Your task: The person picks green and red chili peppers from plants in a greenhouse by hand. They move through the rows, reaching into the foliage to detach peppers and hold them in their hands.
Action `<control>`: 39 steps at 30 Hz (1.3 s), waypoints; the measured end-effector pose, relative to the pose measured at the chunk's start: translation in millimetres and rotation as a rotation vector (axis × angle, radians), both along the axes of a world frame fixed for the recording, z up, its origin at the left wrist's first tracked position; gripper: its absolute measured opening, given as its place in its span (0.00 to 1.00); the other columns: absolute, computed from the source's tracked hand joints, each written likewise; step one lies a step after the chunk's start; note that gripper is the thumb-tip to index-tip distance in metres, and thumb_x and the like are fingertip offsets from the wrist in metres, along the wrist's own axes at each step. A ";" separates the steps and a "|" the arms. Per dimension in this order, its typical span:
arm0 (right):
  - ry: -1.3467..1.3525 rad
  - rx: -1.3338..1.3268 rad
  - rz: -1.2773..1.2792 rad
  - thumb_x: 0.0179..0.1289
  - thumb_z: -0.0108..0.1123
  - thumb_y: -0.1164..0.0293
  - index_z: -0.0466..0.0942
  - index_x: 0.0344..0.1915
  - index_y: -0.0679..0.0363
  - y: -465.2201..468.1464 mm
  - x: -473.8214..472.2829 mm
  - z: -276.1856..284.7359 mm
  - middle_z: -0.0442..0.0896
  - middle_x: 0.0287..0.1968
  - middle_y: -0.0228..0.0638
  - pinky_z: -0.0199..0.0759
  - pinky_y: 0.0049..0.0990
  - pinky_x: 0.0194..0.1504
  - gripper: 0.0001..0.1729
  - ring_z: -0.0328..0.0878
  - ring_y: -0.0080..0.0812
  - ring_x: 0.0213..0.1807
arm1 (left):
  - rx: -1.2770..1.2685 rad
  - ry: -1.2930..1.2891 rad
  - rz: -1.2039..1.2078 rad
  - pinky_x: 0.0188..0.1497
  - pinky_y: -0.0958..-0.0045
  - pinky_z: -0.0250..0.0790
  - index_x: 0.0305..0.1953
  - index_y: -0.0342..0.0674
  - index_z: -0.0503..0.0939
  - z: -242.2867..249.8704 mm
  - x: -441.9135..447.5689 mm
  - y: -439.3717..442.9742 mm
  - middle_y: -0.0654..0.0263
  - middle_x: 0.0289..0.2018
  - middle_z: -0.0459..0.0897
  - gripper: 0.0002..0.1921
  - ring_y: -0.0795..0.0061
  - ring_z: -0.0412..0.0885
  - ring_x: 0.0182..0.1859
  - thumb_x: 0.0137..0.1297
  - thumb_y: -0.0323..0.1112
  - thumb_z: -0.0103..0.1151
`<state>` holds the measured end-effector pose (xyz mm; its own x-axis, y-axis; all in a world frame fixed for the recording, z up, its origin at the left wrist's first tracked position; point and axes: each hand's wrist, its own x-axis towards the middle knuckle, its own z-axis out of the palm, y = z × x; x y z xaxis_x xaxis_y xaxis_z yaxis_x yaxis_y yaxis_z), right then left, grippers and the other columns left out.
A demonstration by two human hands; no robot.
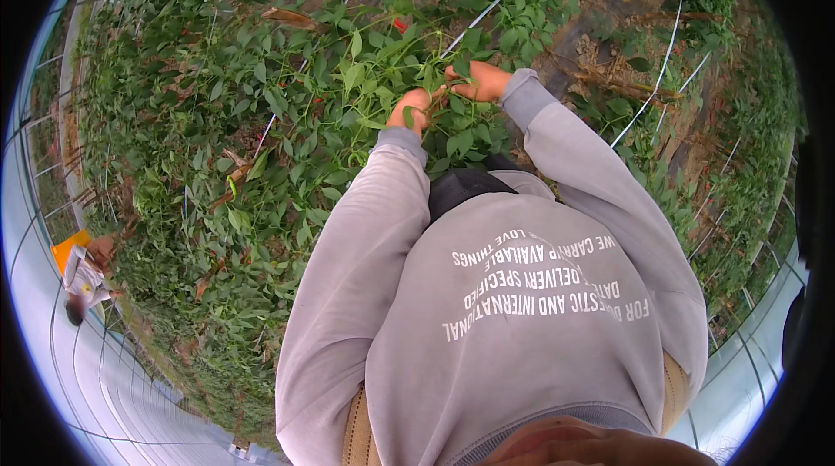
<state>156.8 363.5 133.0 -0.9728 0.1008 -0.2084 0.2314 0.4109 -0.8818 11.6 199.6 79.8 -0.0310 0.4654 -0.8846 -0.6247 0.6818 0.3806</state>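
Note:
My left hand (pixel 412 109) is in the leaves of a pepper plant (pixel 385 58), its fingers curled and partly hidden behind foliage. Close beside it on the right, my right hand (pixel 484 82) reaches into the same plant with thumb and fingers bent toward the left fingertips. Leaves and blur hide whether either hand grips a stem or a fruit. A red chili pepper (pixel 400 25) hangs just beyond the hands. Farther left, a green chili pepper (pixel 232 187) shows among the leaves.
White support strings (pixel 476 22) run slantwise through the rows. Dry brown leaves (pixel 293 18) and bare soil (pixel 607 42) lie between plants. A black item (pixel 466 190) is at my waist. Another person (pixel 85 277) is at the far left beside an orange object (pixel 67 249).

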 end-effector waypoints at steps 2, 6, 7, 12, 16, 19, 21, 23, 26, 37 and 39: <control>-0.013 0.066 -0.032 0.60 0.61 0.72 0.76 0.45 0.57 0.4 -4.7 -8.2 0.82 0.40 0.44 0.72 0.39 0.47 0.12 0.78 0.49 0.44 | -0.088 0.134 -0.179 0.47 0.64 0.71 0.49 0.38 0.80 5.0 -0.8 6.0 0.62 0.43 0.83 0.16 0.67 0.80 0.46 0.67 0.42 0.63; -0.200 -0.091 -0.137 0.61 0.59 0.70 0.74 0.45 0.58 16.1 -5.9 -17.3 0.81 0.36 0.42 0.69 0.39 0.37 0.12 0.74 0.45 0.35 | 0.054 0.025 0.049 0.49 0.55 0.69 0.51 0.40 0.79 34.6 -6.0 3.6 0.62 0.44 0.82 0.16 0.66 0.79 0.49 0.68 0.43 0.60; -0.261 -0.209 -0.213 0.62 0.59 0.70 0.74 0.44 0.59 23.2 -2.5 -16.1 0.81 0.35 0.41 0.67 0.37 0.31 0.11 0.73 0.39 0.32 | 0.030 0.018 0.133 0.50 0.52 0.69 0.51 0.40 0.79 41.6 -7.4 2.9 0.62 0.44 0.81 0.16 0.65 0.78 0.50 0.69 0.43 0.59; -0.212 -0.882 -0.630 0.66 0.57 0.67 0.70 0.45 0.60 49.4 57.0 10.0 0.84 0.43 0.42 0.56 0.18 0.17 0.12 0.69 0.17 0.28 | 0.227 -0.334 0.473 0.49 0.48 0.73 0.47 0.35 0.77 47.3 -31.1 0.0 0.56 0.44 0.81 0.11 0.55 0.77 0.46 0.69 0.35 0.55; 0.050 -1.279 -0.756 0.64 0.57 0.67 0.70 0.43 0.58 45.0 115.4 25.9 0.84 0.40 0.44 0.60 0.20 0.18 0.11 0.77 0.26 0.36 | 0.228 -0.490 0.781 0.52 0.48 0.72 0.51 0.29 0.72 29.9 -39.5 -4.7 0.46 0.49 0.76 0.14 0.50 0.75 0.48 0.70 0.30 0.46; -0.032 -1.280 -0.743 0.64 0.55 0.68 0.72 0.41 0.59 29.3 133.3 23.4 0.83 0.33 0.43 0.60 0.21 0.18 0.09 0.80 0.29 0.34 | 0.251 -0.530 0.888 0.53 0.48 0.71 0.52 0.26 0.70 20.7 -38.9 3.9 0.42 0.50 0.75 0.16 0.48 0.74 0.50 0.69 0.30 0.43; -0.146 -1.242 -0.716 0.65 0.54 0.68 0.73 0.40 0.60 15.4 132.1 20.1 0.82 0.29 0.42 0.60 0.22 0.17 0.08 0.80 0.31 0.30 | 0.274 -0.554 0.893 0.53 0.48 0.71 0.52 0.25 0.70 20.8 -40.6 13.1 0.41 0.50 0.74 0.16 0.47 0.74 0.50 0.69 0.31 0.43; -0.286 -1.101 -0.699 0.66 0.50 0.71 0.74 0.40 0.62 -0.5 125.6 21.1 0.80 0.24 0.38 0.58 0.23 0.15 0.07 0.78 0.28 0.24 | 0.296 -0.478 0.928 0.52 0.47 0.71 0.51 0.26 0.72 22.9 -38.9 24.3 0.42 0.48 0.76 0.17 0.48 0.75 0.49 0.69 0.33 0.43; -0.261 -1.096 -0.526 0.64 0.52 0.72 0.76 0.39 0.67 -27.3 114.1 34.9 0.78 0.21 0.37 0.60 0.22 0.16 0.10 0.75 0.26 0.19 | 0.315 -0.443 0.944 0.51 0.48 0.72 0.50 0.26 0.73 28.1 -38.3 40.8 0.42 0.46 0.77 0.17 0.49 0.75 0.47 0.69 0.33 0.42; -0.056 -0.403 -0.948 0.60 0.60 0.68 0.79 0.47 0.68 -65.5 34.0 47.1 0.81 0.25 0.43 0.70 0.37 0.26 0.17 0.78 0.38 0.23 | 0.170 -0.459 0.932 0.43 0.53 0.74 0.42 0.27 0.75 40.7 -23.3 76.6 0.49 0.41 0.77 0.12 0.56 0.75 0.41 0.69 0.32 0.46; 0.029 0.029 -0.917 0.60 0.63 0.65 0.77 0.49 0.67 -63.3 22.5 39.7 0.84 0.31 0.47 0.73 0.43 0.32 0.21 0.82 0.47 0.30 | 0.188 -0.431 0.908 0.43 0.54 0.74 0.42 0.28 0.75 42.9 -18.2 78.8 0.50 0.41 0.78 0.11 0.57 0.75 0.41 0.68 0.30 0.47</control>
